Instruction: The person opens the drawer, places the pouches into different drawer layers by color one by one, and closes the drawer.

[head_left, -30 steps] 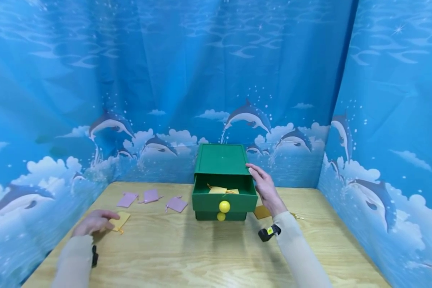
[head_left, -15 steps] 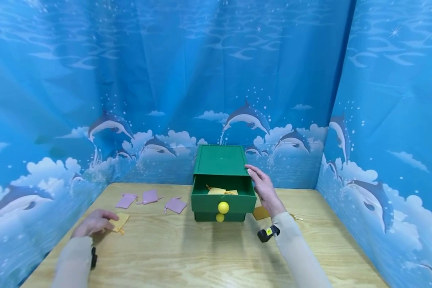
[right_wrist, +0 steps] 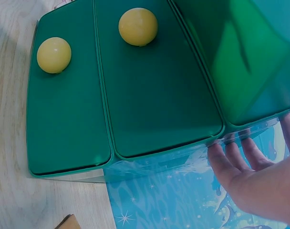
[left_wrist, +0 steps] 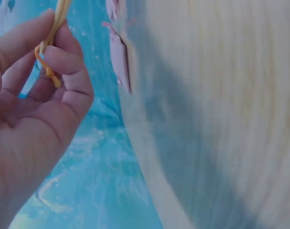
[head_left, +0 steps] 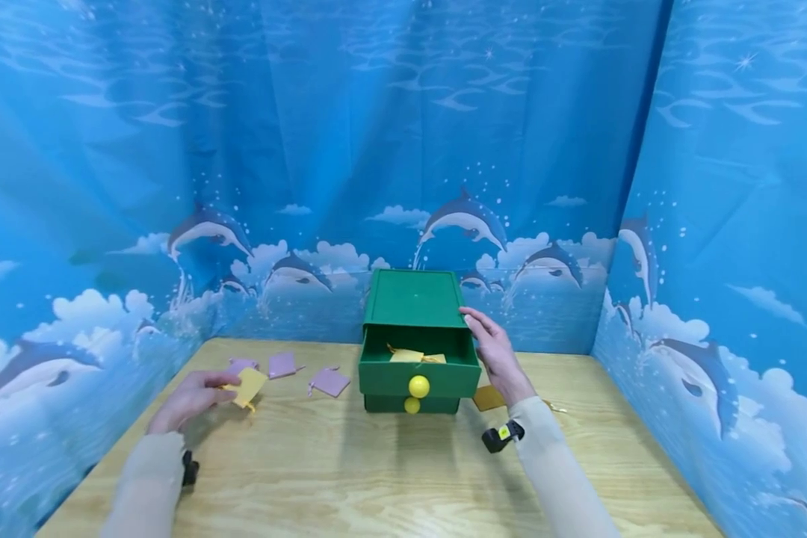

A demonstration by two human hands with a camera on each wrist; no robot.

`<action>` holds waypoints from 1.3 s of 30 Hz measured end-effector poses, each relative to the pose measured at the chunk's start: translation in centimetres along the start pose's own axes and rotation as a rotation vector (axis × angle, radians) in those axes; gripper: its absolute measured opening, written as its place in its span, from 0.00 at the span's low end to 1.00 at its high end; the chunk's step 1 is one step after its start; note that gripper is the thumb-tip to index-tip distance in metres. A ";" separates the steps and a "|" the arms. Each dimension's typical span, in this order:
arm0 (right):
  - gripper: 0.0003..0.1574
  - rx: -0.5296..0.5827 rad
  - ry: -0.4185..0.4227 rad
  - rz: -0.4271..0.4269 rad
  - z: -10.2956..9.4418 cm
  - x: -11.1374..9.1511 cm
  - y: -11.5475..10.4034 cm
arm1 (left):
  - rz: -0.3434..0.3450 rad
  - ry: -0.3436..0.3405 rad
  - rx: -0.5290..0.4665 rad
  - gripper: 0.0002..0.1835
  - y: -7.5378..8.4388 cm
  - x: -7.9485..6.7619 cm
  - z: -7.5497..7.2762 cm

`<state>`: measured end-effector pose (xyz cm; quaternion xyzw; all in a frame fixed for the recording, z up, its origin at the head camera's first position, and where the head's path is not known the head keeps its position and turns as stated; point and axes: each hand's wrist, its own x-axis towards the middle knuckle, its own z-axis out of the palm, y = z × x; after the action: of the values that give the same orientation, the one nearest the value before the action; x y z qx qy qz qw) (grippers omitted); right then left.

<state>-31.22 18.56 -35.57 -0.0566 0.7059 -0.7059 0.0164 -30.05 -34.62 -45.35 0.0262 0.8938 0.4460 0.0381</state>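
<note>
My left hand (head_left: 191, 400) pinches a yellow drawstring pouch (head_left: 249, 386) between thumb and fingers, above the left side of the table. In the left wrist view, its orange cord (left_wrist: 49, 71) hangs against the curled fingers. A green drawer unit (head_left: 413, 299) stands at the middle back. One drawer (head_left: 383, 379) is pulled out, with yellow pouches (head_left: 406, 355) inside. My right hand (head_left: 498, 355) touches the unit's right side; in the right wrist view its extended fingers (right_wrist: 223, 164) lie along the clear side wall.
Purple drawstring pouches (head_left: 329, 382) lie left of the unit, one partly behind the held pouch. A brown-gold pouch (head_left: 488, 398) lies by the right forearm, partly covered. Yellow round knobs (head_left: 419, 386) stick out from the drawer fronts. A blue dolphin-print curtain (head_left: 336, 149) encloses the table.
My left hand has picked the yellow pouch up off the table and moved it forward and to the right, towards the purple pouches. My right hand stays at the unit's side.
</note>
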 end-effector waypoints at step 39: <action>0.32 0.007 0.028 -0.024 -0.5 1.8 2.2 | 0.103 0.154 -0.116 0.26 7.8 1.8 4.6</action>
<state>-33.16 18.88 -37.62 -0.0550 0.7027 -0.7093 -0.0016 -31.35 -26.11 -41.92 0.0356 0.8644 0.4989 -0.0521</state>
